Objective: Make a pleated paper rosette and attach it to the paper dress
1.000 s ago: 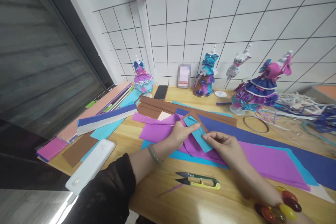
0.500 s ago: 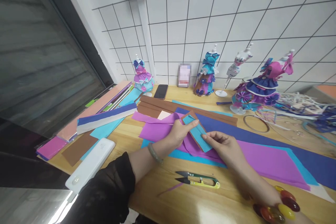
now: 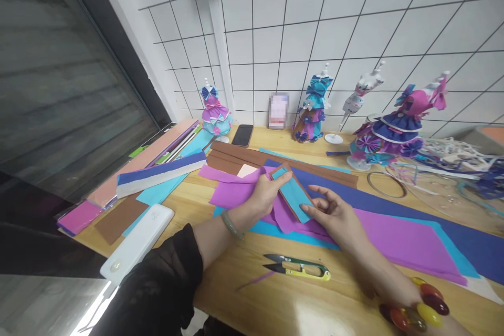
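- The blue strip (image 3: 292, 194) lies on the slightly wider brown strip (image 3: 274, 172), whose edge shows around it; the pair sits between the two hands and is touched by both.
- Its long axis slants from the far left, at the left hand (image 3: 264, 195), down to the near right, at the right hand (image 3: 340, 220).
- The left hand grasps the far end: the thumb (image 3: 284, 178) lies across the blue face, and the other fingers go out of sight behind the pair.
- The right hand is loose, its thumb (image 3: 314, 212) touching the near end of the blue strip and its index finger (image 3: 318, 189) lifted off to the right. Whether any other right fingertip presses from below, I cannot tell.
- Neither hand is clearly nearer; the left overlaps the pair more, while the right meets only its near end.
- Just beneath the pair and the left fingers is purple paper (image 3: 405, 244), which also runs out past the right wrist.
- Navy paper (image 3: 354, 191) passes beyond the right fingers, with brown paper (image 3: 252, 157) farther off.
- Nearer the body than both hands, the snips (image 3: 297, 266) lie with their points to the left, apart from all fingers.
- The phone (image 3: 242, 135) lies well beyond the left fingers.
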`<state>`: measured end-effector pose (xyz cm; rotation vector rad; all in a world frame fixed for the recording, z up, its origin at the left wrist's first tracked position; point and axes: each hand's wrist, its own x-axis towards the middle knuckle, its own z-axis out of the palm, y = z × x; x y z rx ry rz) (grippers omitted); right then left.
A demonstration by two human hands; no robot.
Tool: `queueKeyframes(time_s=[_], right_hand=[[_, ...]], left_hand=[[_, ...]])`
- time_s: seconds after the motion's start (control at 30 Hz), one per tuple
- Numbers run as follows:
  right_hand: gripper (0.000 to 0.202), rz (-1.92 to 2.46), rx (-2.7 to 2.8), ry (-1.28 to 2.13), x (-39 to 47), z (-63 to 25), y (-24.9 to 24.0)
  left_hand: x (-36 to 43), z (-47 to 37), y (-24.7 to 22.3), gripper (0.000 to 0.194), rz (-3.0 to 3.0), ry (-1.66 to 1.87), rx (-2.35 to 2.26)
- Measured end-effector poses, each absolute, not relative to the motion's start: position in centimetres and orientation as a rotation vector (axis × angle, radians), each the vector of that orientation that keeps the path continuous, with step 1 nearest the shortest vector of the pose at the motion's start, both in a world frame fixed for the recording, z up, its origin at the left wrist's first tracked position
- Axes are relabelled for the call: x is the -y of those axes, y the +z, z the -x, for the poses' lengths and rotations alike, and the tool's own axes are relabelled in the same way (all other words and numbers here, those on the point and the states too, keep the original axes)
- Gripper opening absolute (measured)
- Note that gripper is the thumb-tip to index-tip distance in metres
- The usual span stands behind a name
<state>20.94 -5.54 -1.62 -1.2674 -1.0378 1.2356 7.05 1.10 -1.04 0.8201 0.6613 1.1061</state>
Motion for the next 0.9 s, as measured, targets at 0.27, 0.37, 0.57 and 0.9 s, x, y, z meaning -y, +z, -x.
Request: queueKeyframes(time_s=[0.27, 0.37, 0.57, 0.9], right_hand=[[0.061, 1.306, 1.071, 1.281, 5.4, -21.5, -1.4], [0.058, 1.317, 1.066, 1.289, 5.4, -21.6, -1.2], [0.057, 1.326, 1.071, 1.284, 5.3, -21.7, -1.5], [0.061, 1.382, 1.077, 1.238, 5.1, -21.9, -1.7]], left_hand=[[-1.9, -6.3, -0.4, 0.031, -0.898, 1.089, -0.644], [-2.1, -6.1, -0.5, 0.033, -0.937, 1.04, -0.68], [-2.4, -6.0, -0.8, 0.032, -0.962, 0.983, -0.726], [-2.2, -5.5, 0.7, 0.031, -0.927, 0.852, -0.735]])
